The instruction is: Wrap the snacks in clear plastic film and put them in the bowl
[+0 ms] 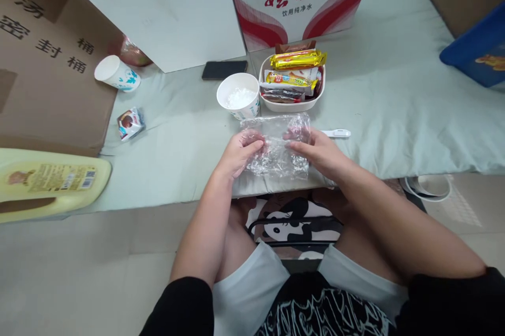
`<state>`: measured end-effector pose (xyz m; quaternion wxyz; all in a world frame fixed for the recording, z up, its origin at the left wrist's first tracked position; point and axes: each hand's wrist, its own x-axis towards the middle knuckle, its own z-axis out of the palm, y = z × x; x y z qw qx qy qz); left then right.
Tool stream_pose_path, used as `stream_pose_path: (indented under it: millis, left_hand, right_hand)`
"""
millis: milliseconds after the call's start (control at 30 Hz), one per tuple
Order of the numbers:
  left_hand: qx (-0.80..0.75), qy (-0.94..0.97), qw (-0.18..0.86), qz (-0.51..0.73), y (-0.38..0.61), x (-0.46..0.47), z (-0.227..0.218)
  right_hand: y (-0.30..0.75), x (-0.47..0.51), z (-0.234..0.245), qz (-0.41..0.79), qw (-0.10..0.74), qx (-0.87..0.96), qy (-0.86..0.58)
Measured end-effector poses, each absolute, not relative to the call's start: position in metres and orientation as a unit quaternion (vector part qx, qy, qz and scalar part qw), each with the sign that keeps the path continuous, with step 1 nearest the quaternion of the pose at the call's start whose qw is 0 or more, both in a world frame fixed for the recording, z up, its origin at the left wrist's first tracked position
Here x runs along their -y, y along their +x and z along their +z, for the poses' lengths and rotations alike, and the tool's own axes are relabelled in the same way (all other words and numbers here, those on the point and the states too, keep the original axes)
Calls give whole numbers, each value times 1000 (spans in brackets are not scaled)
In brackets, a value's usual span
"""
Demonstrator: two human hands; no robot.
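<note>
A clear, crinkled plastic bag (278, 154) is stretched between my two hands near the front edge of the covered table. My left hand (245, 151) grips its left side, thumb on top. On the right side, my right hand (311, 146) pinches the bag, some fingers showing through the film. Just beyond stands a paper cup (245, 111) with something white and clear inside. Beside that cup is a white tub (292, 107) full of wrapped snack bars, a yellow-wrapped bar (299, 60) on top. A white plastic handle (337, 133) pokes out by my right wrist.
A black phone (224, 70) lies behind the cup. To the left are a tipped paper cup (118, 75), a wrapped snack (130, 123), a yellow jug (59, 181) and a brown carton (51, 62). A white-and-red box (295, 15) stands at the back, a blue package (479, 52) far right.
</note>
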<state>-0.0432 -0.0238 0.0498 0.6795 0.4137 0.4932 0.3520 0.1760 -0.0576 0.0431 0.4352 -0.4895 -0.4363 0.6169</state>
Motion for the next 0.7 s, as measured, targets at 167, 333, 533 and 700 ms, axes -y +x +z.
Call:
stream_pose_path:
  millis: [167, 333, 533, 700]
  left_hand:
    - [-496, 442, 662, 345, -46, 23, 51]
    - [-460, 400, 684, 400, -52, 22, 60]
    - [-452, 423, 685, 384, -55, 16, 58]
    - [-512, 458, 545, 481, -50, 14, 46]
  right_hand:
    - [177, 59, 41, 608, 380, 486, -500]
    - [176, 58, 46, 639, 470, 415, -445]
    - [179, 56, 48, 635, 476, 417, -443]
    - [179, 56, 41, 446, 477, 507, -562]
